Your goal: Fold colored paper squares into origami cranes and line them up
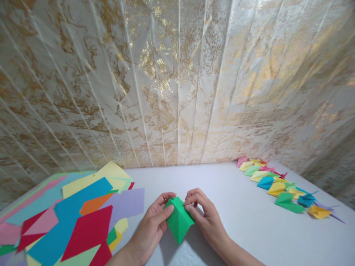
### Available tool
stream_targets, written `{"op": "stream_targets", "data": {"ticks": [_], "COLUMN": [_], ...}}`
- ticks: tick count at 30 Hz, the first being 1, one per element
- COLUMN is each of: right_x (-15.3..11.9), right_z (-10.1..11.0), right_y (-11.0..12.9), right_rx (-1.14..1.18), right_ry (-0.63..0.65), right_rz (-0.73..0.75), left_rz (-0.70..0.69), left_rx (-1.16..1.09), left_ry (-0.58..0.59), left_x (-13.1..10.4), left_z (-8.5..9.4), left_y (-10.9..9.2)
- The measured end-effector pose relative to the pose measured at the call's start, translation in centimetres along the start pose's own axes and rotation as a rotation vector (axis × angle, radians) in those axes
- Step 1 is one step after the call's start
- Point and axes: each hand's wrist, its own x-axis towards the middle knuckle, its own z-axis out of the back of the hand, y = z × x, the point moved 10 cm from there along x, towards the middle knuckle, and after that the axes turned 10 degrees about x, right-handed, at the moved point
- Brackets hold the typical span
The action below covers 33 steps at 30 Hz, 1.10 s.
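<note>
A green sheet of folded origami paper (179,222) is held up between my two hands, just above the white table. It is kite-shaped, with a crease down its middle and a point toward me. My left hand (155,218) pinches its upper left edge between thumb and fingers. On the other side, my right hand (203,210) grips the upper right edge with thumb and fingertips. The back of the paper is hidden from view.
Loose coloured paper sheets, among them a red sheet (88,231) and a blue sheet (80,199), overlap at the left. Rows of folded paper pieces, including a green one (288,203), lie along the right of the white table (249,236). A gold-patterned curtain (177,92) hangs behind.
</note>
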Motion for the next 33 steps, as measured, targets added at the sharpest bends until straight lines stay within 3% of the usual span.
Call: {"op": "stream_targets", "data": {"ticks": [8, 17, 22, 33], "right_x": [-0.5, -0.1, -0.2, -0.4], "right_z": [-0.4, 0.2, -0.2, -0.2], "right_y": [-2.6, -2.2, -2.1, -3.9], "right_rx": [0.208, 0.254, 0.274, 0.421], "right_ry": [-0.015, -0.038, -0.033, -0.089], "right_rz": [-0.196, -0.111, -0.13, -0.247], "left_rz": [-0.036, -0.341, -0.405, -0.37], "left_rx": [0.112, 0.528, 0.681, 0.462], "left_ry": [0.003, -0.052, -0.144, -0.206], "left_x": [-0.1, -0.2, -1.2, -0.9], "left_z": [0.2, 0.6, 0.6, 1.1], "left_y": [-0.4, -2.8, -3.9, -3.1]}}
